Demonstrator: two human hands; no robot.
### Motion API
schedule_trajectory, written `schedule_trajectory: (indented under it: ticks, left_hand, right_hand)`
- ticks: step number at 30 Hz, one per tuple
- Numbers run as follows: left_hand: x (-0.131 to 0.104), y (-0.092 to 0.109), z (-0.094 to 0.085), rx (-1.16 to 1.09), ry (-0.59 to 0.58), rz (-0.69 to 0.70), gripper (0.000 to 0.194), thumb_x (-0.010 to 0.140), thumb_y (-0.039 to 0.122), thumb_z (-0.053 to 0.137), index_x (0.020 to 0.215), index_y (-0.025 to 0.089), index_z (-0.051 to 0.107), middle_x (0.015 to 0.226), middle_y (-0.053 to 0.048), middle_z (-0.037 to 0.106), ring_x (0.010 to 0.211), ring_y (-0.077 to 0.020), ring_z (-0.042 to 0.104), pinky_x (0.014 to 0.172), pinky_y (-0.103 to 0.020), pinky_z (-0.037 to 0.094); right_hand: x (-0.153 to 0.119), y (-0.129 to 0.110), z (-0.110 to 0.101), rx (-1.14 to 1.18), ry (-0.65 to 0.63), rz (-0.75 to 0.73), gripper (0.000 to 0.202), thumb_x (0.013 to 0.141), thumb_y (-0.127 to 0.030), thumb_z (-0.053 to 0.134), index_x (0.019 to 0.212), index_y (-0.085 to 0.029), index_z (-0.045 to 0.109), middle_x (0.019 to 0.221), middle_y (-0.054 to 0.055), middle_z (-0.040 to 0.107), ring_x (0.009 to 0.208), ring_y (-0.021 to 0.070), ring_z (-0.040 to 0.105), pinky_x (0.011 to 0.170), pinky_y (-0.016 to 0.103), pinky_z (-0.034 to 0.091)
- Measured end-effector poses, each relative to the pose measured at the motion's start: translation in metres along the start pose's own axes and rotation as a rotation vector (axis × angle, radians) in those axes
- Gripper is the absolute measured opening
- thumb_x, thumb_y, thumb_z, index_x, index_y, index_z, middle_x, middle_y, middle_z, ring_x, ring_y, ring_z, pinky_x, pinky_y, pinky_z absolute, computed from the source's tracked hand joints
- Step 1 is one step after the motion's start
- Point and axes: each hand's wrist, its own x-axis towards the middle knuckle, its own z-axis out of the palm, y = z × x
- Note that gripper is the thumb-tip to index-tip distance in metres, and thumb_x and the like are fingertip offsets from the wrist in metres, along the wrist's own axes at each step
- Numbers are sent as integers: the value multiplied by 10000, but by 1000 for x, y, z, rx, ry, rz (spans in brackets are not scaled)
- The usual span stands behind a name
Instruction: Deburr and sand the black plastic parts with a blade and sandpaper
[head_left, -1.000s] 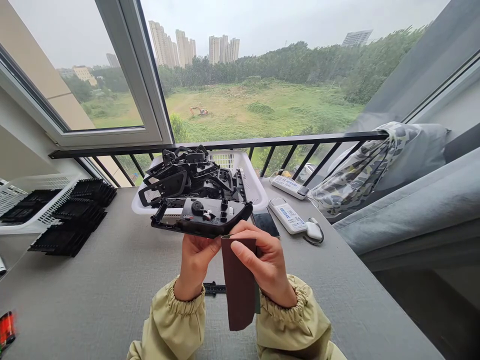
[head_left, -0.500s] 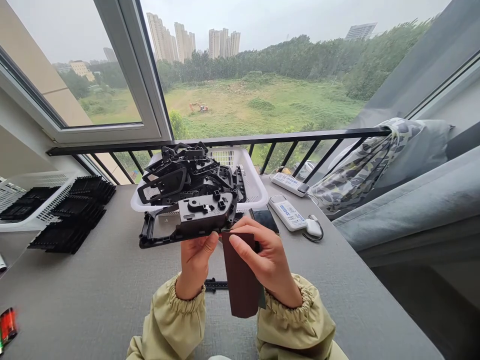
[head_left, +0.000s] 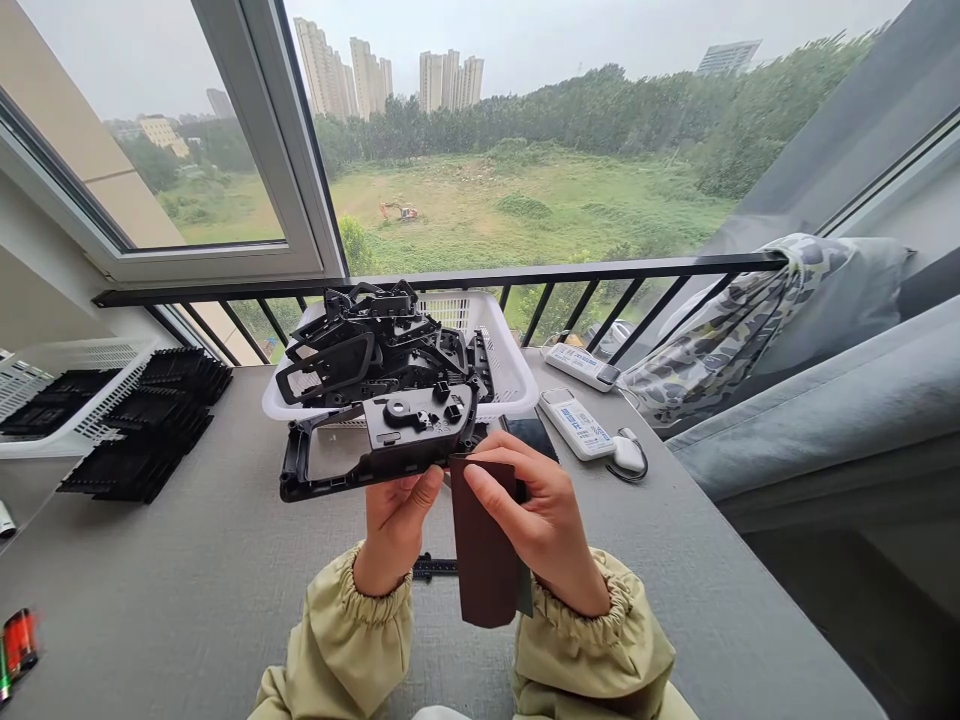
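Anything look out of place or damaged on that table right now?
Nothing looks spilled or plainly broken. Mildly untidy: black plastic parts lie at jumbled angles in the white basket, heaped above its rim. The black plastic frame in the left hand and brown sheet in the right hand show no obvious damage.

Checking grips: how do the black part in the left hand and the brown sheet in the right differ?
The black part is a frame with an opening and raised fittings; the brown sheet is thin and plain.
The black part runs sideways; the brown sheet hangs downward.
The left hand supports the black part from below; the right hand pinches the brown sheet near its top.
Both are held above the table.
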Motion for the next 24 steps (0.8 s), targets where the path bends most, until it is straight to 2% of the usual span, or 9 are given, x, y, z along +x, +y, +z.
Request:
schedule_trajectory:
  ticks: [4, 8, 12, 17, 19, 24]
  left_hand:
    - [-1, -1, 0, -35, 2, 21, 268, 731, 258, 801, 992, 302, 759, 995, 5, 773, 970, -202, 720, 886, -321, 587]
    - [0, -2, -3, -36, -35, 14, 235, 747, 263, 786, 981, 266, 762, 983, -20, 773, 972, -221, 718, 913, -363, 577]
    - [1, -2, -6, -62, 23, -7, 271, 718, 238, 808, 979, 274, 747, 955, -1, 771, 942, -219, 723, 904, -368, 579]
    - [4, 3, -1, -103, 47, -29, 271, 696, 287, 825, 949, 252, 734, 887, -6, 770, 833, -210, 740, 810, -347, 612]
    - [5, 7, 1, -125, 29, -50, 252, 698, 305, 823, 921, 250, 721, 812, 9, 761, 726, -189, 738, 754, -334, 623]
    - [6, 13, 4, -193, -19, -123, 254, 705, 277, 815, 917, 235, 683, 771, 24, 744, 547, -135, 688, 619, -275, 616]
  right_hand:
    - [0, 1, 0, -11, -59, -19, 153, 860, -183, 601, 721, -190, 665, 681, 9, 575, 606, 137, 531, 552, 270, 424]
    - [0, 1, 0, 3, -24, -13, 155, 864, -183, 594, 728, -186, 667, 694, 12, 573, 607, 133, 525, 539, 263, 410]
    - [-1, 0, -2, 52, -66, -2, 154, 849, -185, 612, 708, -187, 673, 686, 13, 584, 599, 132, 514, 536, 265, 395]
    - [-4, 6, -3, 281, 101, 111, 131, 845, -255, 653, 732, -204, 698, 744, 20, 580, 687, 156, 530, 591, 281, 412]
    - [-4, 8, -2, 414, 155, 171, 169, 840, -307, 666, 714, -197, 687, 730, 16, 543, 642, 145, 493, 540, 274, 389]
    - [-5, 8, 0, 593, 173, 250, 257, 824, -368, 678, 654, -176, 655, 693, 7, 482, 544, 112, 413, 450, 255, 323]
